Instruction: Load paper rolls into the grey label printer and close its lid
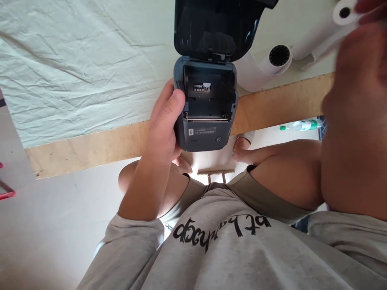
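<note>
A dark portable printer (pixel 208 102), its glossy lid (pixel 216 28) swung fully back, is held above the wooden edge (pixel 90 150) of a table draped in pale, creased cloth (pixel 90 60). We look down on a left hand (pixel 165 121) closed firmly around the printer's side, thumb bent over the rim beside the exposed bay and the other fingers wrapped along the casing. Inside the bay we can make out a small printed sticker (pixel 202 87), and along its near end a thin metal bar (pixel 205 119); below that are a pale label (pixel 202 131) and a round power button (pixel 218 139). To the right of the printer, a white roll (pixel 263 69) shows its dark, ridged core, with a second white roll (pixel 322 34) lying just past it. At the upper right corner the right hand (pixel 361 56) is beside the end of the second roll, but it is blurred and partly cut off by the frame, so we cannot tell how far its fingers are open or whether they have hold of anything. Beneath the table edge, a clear bottle (pixel 305 125) with a green cap and label lies near the seated person's bare legs (pixel 278 169).
</note>
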A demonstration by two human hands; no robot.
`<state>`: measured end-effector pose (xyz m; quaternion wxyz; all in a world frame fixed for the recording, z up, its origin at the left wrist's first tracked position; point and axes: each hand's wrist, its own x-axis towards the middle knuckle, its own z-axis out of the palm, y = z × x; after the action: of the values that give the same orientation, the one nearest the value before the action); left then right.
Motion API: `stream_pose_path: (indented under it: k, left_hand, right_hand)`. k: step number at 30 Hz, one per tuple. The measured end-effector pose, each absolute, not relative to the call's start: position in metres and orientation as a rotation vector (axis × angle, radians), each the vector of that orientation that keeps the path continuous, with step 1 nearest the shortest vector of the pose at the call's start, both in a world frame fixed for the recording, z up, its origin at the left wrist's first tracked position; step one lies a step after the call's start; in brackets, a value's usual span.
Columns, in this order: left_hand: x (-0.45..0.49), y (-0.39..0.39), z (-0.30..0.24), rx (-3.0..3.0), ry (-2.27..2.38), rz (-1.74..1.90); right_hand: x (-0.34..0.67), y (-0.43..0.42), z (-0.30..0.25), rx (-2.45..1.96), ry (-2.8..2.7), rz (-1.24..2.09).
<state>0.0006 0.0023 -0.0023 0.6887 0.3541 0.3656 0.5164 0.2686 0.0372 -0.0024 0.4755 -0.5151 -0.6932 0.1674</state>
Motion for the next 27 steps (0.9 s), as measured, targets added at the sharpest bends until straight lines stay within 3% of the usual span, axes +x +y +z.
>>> stream_pose_path:
  k: [5, 9, 14, 17, 27]
  left_hand:
    - [0.003, 0.002, -0.003, 0.801, 0.840, 1.170]
    - [0.003, 0.002, -0.002, 0.804, 0.856, 1.165]
    - [-0.002, 0.001, 0.002, 0.825, 0.877, 1.057]
    - [-0.001, 0.002, 0.002, 0.820, 0.877, 1.054]
    - [0.002, 0.002, -0.003, 0.771, 0.862, 1.174]
  right_hand:
    - [0.226, 0.036, -0.001, -1.349, -2.179, 0.228]
    - [0.224, 0.042, -0.007, -1.446, -2.159, 0.161]
    - [0.233, 0.045, -0.010, -1.090, -2.062, 0.451]
    - [0.229, 0.041, -0.008, -1.123, -2.105, 0.524]
    - [0.221, 0.041, -0.009, -1.339, -2.171, 0.246]
